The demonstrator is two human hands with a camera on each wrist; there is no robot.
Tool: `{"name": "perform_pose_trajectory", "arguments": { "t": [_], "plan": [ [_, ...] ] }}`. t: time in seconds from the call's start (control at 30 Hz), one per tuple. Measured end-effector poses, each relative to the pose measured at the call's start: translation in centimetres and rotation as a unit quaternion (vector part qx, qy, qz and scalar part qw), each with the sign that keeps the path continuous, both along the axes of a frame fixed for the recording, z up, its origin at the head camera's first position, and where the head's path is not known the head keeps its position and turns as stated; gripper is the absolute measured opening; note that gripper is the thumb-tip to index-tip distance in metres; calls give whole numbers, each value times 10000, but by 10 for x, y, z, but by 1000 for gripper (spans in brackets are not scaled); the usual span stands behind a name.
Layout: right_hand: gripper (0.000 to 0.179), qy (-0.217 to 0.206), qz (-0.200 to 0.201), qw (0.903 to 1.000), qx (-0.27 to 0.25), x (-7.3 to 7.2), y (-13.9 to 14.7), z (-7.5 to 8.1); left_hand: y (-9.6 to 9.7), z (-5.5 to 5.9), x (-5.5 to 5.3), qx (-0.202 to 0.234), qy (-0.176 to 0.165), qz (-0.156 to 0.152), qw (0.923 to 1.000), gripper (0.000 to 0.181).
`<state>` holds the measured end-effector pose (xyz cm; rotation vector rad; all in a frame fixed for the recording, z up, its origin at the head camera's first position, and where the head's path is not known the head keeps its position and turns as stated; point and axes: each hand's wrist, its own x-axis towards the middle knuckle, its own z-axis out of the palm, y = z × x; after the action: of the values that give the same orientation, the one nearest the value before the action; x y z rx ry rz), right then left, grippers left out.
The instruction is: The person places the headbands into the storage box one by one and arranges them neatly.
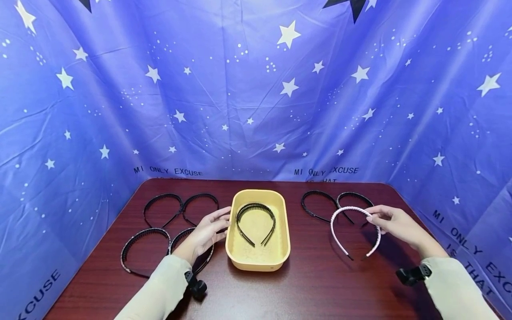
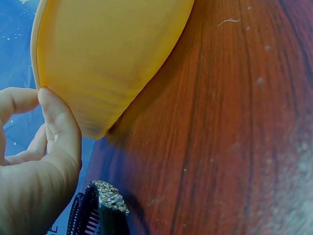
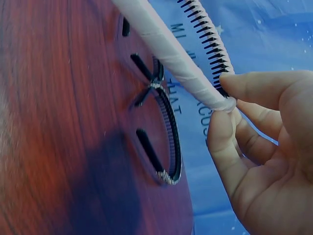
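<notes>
Eight headbands in all, seven black and one pale pink, arranged about one container on a dark red worktop [image 1: 296, 293]. Left of the container: four black headbands [image 1: 162, 196], two behind and two in front, the front one nearer the container partly covered by the left arm. Right of it: two black headbands [image 1: 316, 192] side by side towards the back. Container: one yellow tray [image 1: 250, 266], rectangular with rounded corners, at the middle of the worktop; inside lies one black headband [image 1: 256, 206], its arch towards the back and its two ends towards the front. Hands: two. The left hand [image 1: 206, 233] pinches the tray's left rim between thumb and forefinger. The right hand [image 1: 394, 224] pinches the pink headband [image 1: 351, 208] at the right side of its arch, in front of the right-hand pair and well apart from the tray; in the right wrist view, black teeth line its inner side. Both arms wear pale sleeves [image 1: 160, 284], each with one black device [image 1: 196, 285] at the wrist. Background: blue cloth [image 1: 256, 89] printed with white stars and black lettering.
</notes>
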<state>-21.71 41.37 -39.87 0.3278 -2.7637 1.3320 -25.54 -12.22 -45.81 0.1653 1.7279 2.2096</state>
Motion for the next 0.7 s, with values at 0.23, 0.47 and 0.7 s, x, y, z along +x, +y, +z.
{"name": "perform_pose_trajectory", "arguments": {
  "t": [0.23, 0.47, 0.7],
  "plan": [
    [37, -80, 198, 9997, -101, -6, -17, 6, 0, 1, 1, 12, 0, -11, 10000, 60],
    [38, -153, 303, 9993, -182, -13, -32, 9, 1, 0, 0, 8, -17, -2, 10000, 60],
    [37, -295, 357, 9987, -226, -19, -48, 13, 0, -1, 0, 16, 0, -25, 10000, 61]
  ]
}}
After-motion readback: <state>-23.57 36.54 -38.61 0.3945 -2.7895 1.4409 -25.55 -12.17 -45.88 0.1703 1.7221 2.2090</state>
